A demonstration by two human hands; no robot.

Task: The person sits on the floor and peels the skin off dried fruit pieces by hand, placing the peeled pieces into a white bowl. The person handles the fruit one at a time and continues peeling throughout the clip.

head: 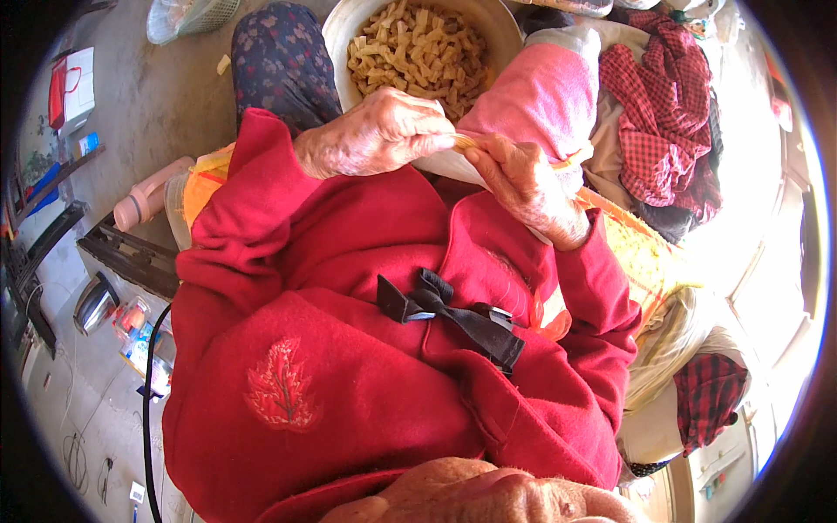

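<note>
My left hand (382, 134) and my right hand (523, 180) meet in front of the red coat (366, 261). Between their fingertips is a thin, pale yellow strip (465, 141), pinched from both sides; its material I cannot tell. A yellowish end (575, 158) shows past the right hand, perhaps of the same strip. Just beyond the hands, a wide, pale basin (338, 33) holds a heap of short, twisted or knotted yellowish pieces (418, 55). The left hand's fingers partly cover its near rim.
A pink cloth (536, 98) covers my right knee. Crumpled checked clothing (660, 118) lies to the right. At left are a pink flask (147, 196), a dark wooden frame (131, 255) and a metal kettle (96, 304). A mesh basket (196, 16) stands at the upper left.
</note>
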